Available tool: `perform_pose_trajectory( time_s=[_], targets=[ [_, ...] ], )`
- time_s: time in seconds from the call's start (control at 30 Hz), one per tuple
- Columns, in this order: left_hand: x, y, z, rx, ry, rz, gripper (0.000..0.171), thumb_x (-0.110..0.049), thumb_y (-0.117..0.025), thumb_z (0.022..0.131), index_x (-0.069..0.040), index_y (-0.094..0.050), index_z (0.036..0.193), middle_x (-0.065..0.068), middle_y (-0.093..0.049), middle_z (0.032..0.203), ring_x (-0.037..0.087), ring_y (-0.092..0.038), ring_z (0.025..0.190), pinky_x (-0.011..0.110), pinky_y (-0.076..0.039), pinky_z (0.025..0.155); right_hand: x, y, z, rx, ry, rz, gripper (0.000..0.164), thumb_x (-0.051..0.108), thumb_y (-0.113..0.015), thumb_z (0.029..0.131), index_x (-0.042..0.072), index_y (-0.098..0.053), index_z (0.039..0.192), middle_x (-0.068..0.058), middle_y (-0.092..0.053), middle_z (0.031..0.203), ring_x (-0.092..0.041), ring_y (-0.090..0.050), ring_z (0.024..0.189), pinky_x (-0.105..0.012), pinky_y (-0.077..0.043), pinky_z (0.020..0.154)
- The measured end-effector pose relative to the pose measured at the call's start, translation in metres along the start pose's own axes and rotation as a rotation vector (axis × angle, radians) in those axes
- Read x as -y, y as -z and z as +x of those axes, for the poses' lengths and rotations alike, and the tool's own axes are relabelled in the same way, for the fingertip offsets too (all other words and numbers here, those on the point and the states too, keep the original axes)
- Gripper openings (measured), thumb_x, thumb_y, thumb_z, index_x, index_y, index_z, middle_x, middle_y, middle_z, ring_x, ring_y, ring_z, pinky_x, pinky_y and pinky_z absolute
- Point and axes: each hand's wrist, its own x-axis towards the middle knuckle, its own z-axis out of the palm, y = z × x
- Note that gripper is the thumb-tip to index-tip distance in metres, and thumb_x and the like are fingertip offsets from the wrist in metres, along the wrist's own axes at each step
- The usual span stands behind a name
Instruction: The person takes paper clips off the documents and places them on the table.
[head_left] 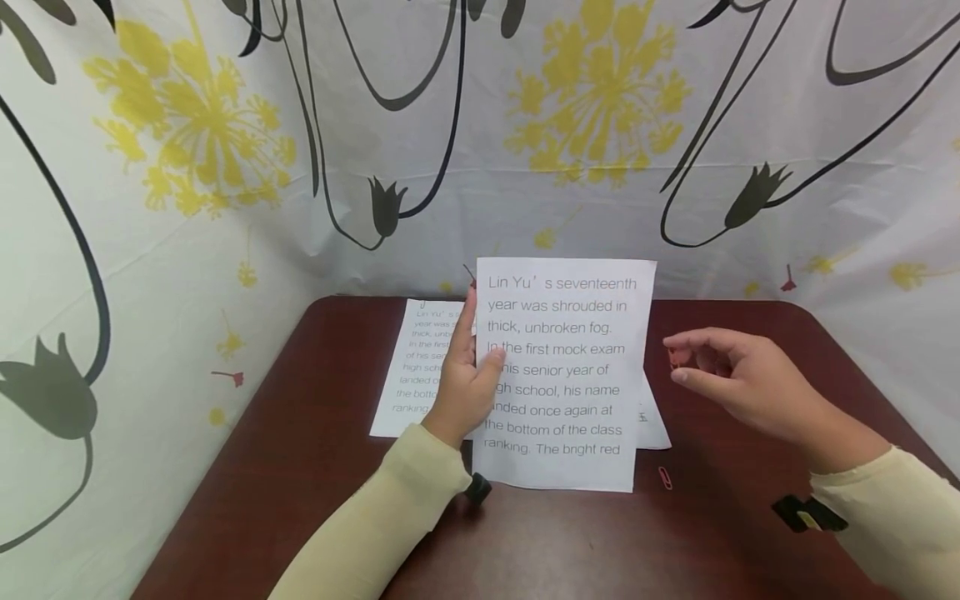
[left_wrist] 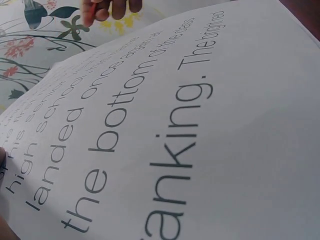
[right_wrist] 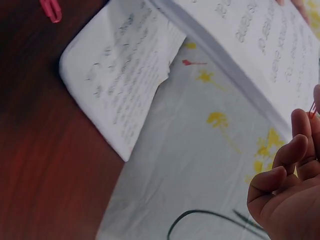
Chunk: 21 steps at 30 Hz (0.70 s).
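Note:
Raised above the table is a stack of printed paper sheets [head_left: 562, 375], its text facing me. My left hand [head_left: 465, 387] grips it by the left edge, thumb across the front and fingers behind. To the right of the stack, apart from its edge, my right hand [head_left: 738, 379] pinches a red paper clip [head_left: 672, 358] between thumb and forefinger. The right wrist view shows this paper clip [right_wrist: 313, 110] at the fingertips, near one corner of the sheets. A second red paper clip [head_left: 665, 477] lies on the table, below and left of the right hand.
More printed paper [head_left: 397, 392] lies on the dark red-brown table [head_left: 300, 483], partly hidden behind the raised stack. Another paper corner [head_left: 655, 421] shows on its right side. A white cloth with flower prints [head_left: 480, 167] hangs around the table's back and sides.

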Motion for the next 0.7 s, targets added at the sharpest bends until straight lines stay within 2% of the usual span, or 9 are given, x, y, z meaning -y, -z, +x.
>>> perform_pose_trajectory(
  time_s=[0.17,0.37,0.7],
  targets=[
    [-0.001,0.000,0.000,0.007,-0.005,-0.008,0.083,0.006,-0.042,0.098,-0.039,-0.003,0.155,0.001,-0.056,0.136,0.030,-0.069,0.098,0.042,-0.058,0.075,-0.016,0.002,-0.012,0.001,-0.046,0.006,0.030,0.013,-0.079,0.081,0.023,-0.070,0.108,0.005,-0.068,0.089,-0.010,-0.054,0.068,-0.020,-0.043,0.052],
    [-0.001,0.000,0.000,0.006,0.010,-0.018,0.083,0.006,-0.041,0.098,-0.041,-0.003,0.154,0.001,-0.056,0.135,0.029,-0.069,0.098,0.042,-0.058,0.075,-0.035,0.001,-0.027,0.077,-0.028,0.029,0.033,0.012,-0.076,0.083,0.018,-0.067,0.114,0.002,-0.067,0.092,-0.008,-0.059,0.074,-0.019,-0.049,0.056],
    [-0.001,-0.001,0.000,0.007,0.010,-0.024,0.083,0.006,-0.041,0.098,-0.043,-0.003,0.154,0.001,-0.055,0.137,0.029,-0.068,0.099,0.043,-0.058,0.077,-0.047,-0.016,-0.046,0.174,-0.053,0.041,0.030,0.019,-0.077,0.083,0.020,-0.067,0.112,0.004,-0.059,0.081,-0.010,-0.055,0.068,-0.022,-0.047,0.053]
  ],
)
